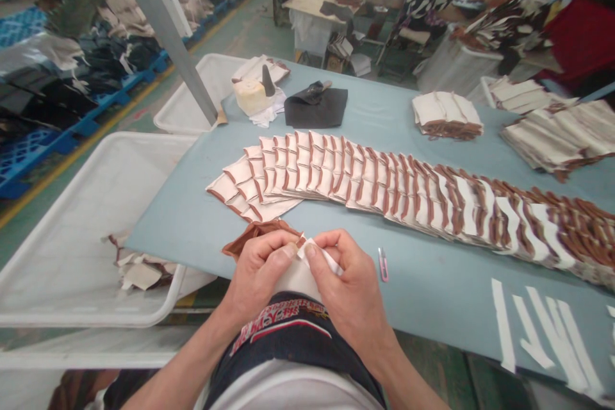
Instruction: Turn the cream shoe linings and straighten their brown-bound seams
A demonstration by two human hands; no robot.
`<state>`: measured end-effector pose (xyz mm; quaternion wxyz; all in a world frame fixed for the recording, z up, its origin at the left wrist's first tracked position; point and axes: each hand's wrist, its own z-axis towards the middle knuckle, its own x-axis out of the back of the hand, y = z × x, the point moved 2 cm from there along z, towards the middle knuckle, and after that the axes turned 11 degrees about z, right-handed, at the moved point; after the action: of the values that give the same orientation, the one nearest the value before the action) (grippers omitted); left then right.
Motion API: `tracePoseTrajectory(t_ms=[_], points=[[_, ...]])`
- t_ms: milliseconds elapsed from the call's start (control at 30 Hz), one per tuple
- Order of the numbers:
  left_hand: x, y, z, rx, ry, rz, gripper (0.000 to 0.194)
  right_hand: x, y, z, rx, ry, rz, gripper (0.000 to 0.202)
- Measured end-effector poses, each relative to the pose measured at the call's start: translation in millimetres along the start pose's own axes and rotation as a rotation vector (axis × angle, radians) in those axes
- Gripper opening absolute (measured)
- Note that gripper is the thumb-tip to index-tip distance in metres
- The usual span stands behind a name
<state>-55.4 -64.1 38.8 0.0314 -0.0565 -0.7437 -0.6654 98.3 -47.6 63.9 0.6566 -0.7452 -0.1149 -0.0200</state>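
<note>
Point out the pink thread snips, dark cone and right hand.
Pink thread snips [383,267]: head view, on the handle.
Dark cone [268,82]: head view, its sloping side.
Right hand [348,272]: head view, its back.

A dark, navy-looking apron [288,353] is worn over the front of the body, and by its curved edge a plain whitish shirt [273,391] is framed. The apron is printed with red, pale-outlined lettering [264,328], too blurred to be read, and is crossed below it by a bent red-and-white stripe [291,327]. Both the left forearm [192,359] and the right forearm [406,375] are left bare, as are the left hand [257,272] and the right hand [346,278]
</note>
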Motion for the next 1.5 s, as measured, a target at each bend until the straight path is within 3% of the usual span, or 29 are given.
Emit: tracePoseTrajectory(t_ms=[200, 367, 667, 867, 1033, 1233, 1433, 1500], points=[[-3.6, 12, 1, 0.034, -0.005, 0.046, 0.026, -5, 4, -4, 0.037, 0.074, -0.02, 0.022], [-6.9, 19, 2, -0.025, 0.092, 0.174, 0.021, -6, 8, -3, -0.036, 0.051, 0.038, 0.024], [-5.4, 24, 6, -0.074, 0.092, 0.347, 0.018, 1, 11, 8, -0.155, -0.158, 0.127, 0.029], [-5.3, 25, 7, -0.096, 0.078, 0.456, 0.02, 9, 15, 24, -0.233, -0.382, 0.218, 0.029], [-7.9, 24, 10, -0.093, 0.044, 0.413, 0.019, 20, 21, 43, -0.227, -0.595, 0.236, 0.032], [-8.0, 23, 11, -0.001, -0.002, 0.325, 0.02, 18, 28, 49, -0.237, -0.675, 0.301, 0.054], [-9.1, 23, 13, 0.098, -0.031, 0.253, 0.017, 7, 35, 41, -0.305, -0.707, 0.469, 0.058], [-8.7, 24, 15, 0.111, -0.064, 0.23, 0.017, 3, 38, 40, -0.25, -0.706, 0.464, 0.059]])
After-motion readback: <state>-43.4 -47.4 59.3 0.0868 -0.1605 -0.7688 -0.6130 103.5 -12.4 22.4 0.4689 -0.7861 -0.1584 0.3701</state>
